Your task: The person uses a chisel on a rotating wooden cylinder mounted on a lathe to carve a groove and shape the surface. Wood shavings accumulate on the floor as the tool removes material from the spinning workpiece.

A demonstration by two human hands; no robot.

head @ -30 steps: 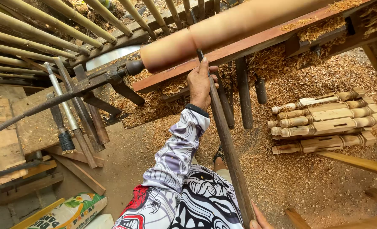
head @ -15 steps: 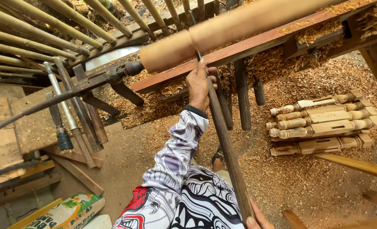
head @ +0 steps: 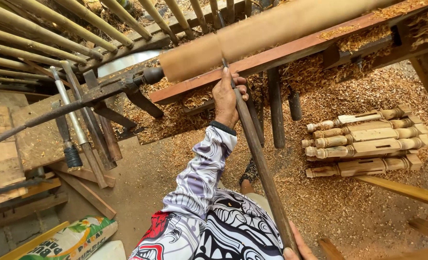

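A long round wooden blank [head: 271,29] is mounted on a lathe and runs from upper right to centre left. My left hand [head: 227,98] grips the front of a long-handled turning chisel [head: 259,163] just below the blank, with the blade tip touching the wood. My right hand [head: 298,245] holds the chisel's rear end at the bottom edge, mostly out of view. The red-brown wooden rest rail [head: 291,53] lies under the blank.
Several finished turned balusters [head: 363,142] are stacked on sawdust at the right. Bamboo poles [head: 40,33] fan across the upper left. Metal tools [head: 74,125] lean at the left, beside wooden boards [head: 4,159]. A printed sack [head: 74,240] lies bottom left.
My left hand and the chisel tip have shifted slightly left along the blank. The view has barely moved.
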